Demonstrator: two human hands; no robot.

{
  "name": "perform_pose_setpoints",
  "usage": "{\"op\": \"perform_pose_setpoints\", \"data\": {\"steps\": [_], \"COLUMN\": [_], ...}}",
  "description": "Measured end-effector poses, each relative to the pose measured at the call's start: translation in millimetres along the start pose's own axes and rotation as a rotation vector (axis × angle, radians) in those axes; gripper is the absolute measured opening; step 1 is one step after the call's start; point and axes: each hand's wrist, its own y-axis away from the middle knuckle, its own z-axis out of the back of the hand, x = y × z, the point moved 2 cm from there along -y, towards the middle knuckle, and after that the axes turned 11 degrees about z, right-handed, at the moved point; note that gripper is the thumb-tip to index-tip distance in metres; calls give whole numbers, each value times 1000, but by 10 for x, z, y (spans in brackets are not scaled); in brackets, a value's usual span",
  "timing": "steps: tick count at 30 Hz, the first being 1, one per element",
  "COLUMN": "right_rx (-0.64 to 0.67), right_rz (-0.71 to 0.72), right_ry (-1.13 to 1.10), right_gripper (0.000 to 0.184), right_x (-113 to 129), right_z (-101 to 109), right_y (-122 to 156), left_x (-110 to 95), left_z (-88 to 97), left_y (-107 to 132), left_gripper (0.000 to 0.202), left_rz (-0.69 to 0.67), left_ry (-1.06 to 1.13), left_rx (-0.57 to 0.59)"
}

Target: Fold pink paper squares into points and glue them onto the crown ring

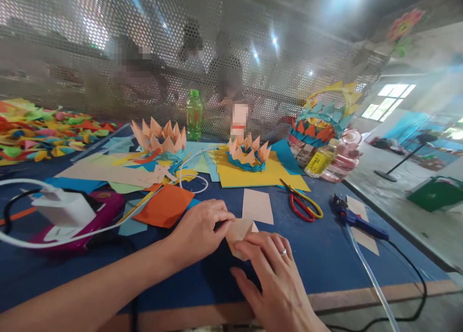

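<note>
A small peach-coloured paper (237,232), partly folded, lies on the blue table between my hands. My left hand (202,228) is closed, thumb and fingers on the paper's upper left edge. From the right, my right hand (273,269) holds the paper's lower right side with its fingertips, its thumb lower down and apart from the fingers. Fingers cover part of the folds. Just beyond them is a flat peach paper sheet (258,206). An orange paper sheet (164,206) rests to the left, close to my left wrist.
Scissors (302,202) and a blue glue gun (361,222) with its cord lie to the right. A magenta power strip (104,209) with a white charger (65,209) is at left. Pointed paper rings (249,153), a green bottle (194,115) and a decorated basket (307,144) stand behind.
</note>
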Motion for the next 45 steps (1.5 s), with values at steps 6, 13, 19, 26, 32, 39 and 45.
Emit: {"op": "perform_pose_setpoints", "data": {"steps": [6, 13, 19, 26, 32, 39, 45], "right_rx": [28, 63, 106, 58, -5, -16, 31], "right_rz": [13, 2, 22, 12, -1, 45, 0], "right_ry": [70, -29, -51, -29, -65, -93, -132], "right_gripper": [26, 16, 13, 9, 11, 10, 13], "right_x": [-63, -145, -166, -175, -190, -269, -259], "right_z": [-32, 15, 86, 53, 69, 185, 211], "right_y": [20, 60, 63, 43, 61, 192, 186], "left_x": [-84, -215, -230, -195, -222, -299, -337], "left_z": [-28, -26, 25, 158, 218, 143, 158], "left_y": [73, 184, 168, 99, 105, 192, 192], "left_gripper": [16, 16, 21, 20, 21, 22, 28], "left_rz": [32, -138, -216, -332, -338, -395, -372], "left_ry": [-28, 4, 92, 40, 54, 114, 122], "left_rx": [21, 110, 215, 317, 325, 320, 323]}}
